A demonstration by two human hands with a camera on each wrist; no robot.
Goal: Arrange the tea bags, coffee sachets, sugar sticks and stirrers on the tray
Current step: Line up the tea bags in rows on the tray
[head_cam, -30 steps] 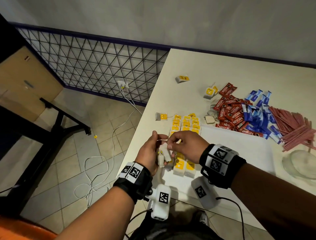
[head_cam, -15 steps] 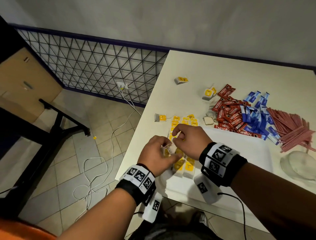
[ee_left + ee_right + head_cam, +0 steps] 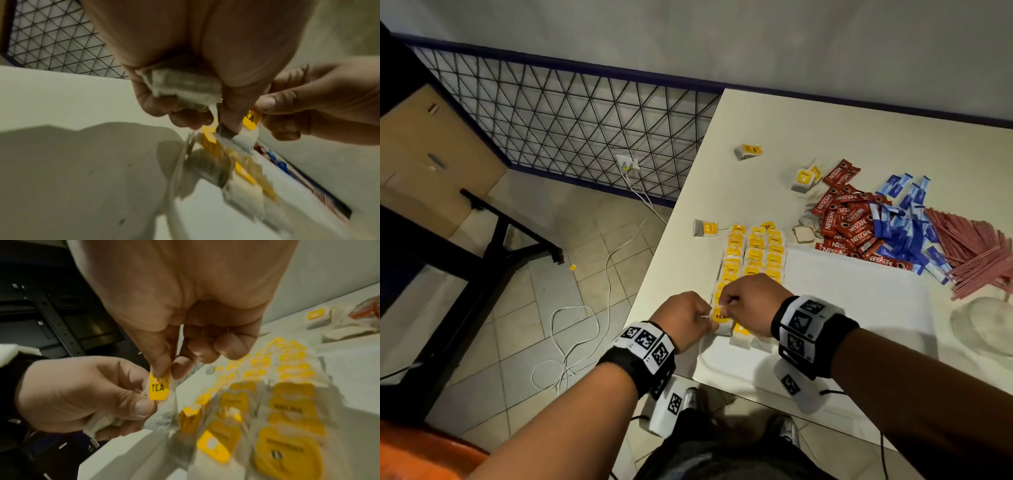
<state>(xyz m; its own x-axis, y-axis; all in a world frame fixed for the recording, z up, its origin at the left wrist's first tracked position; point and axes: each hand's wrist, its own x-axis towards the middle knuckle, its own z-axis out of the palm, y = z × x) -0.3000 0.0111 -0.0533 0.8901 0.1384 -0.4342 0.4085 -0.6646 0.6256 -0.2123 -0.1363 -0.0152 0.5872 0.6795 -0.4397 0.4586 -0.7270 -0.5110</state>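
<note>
L hand [image 3: 686, 317] grips a crumpled tea bag [image 3: 185, 87] in curled fingers, over tray's [image 3: 859, 308] near-left corner. R hand [image 3: 750, 303] just beside it, thumb + forefinger pinching the yellow tag [image 3: 158, 387]. Rows of tea bags [image 3: 753, 253] lie on tray. Farther right on tabletop [image 3: 825, 137]: coffee sachets [image 3: 847, 222], sugar sticks [image 3: 904, 226], stirrers [image 3: 976, 253].

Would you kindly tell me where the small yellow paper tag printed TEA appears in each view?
Head: small yellow paper tag, lower centre, between both hands.
Left wrist: tag, right of centre, under a thumb.
Right wrist: tag, left of centre, pinched.
Shared landmark: rows of yellow-tagged tea bags beside it.
</note>
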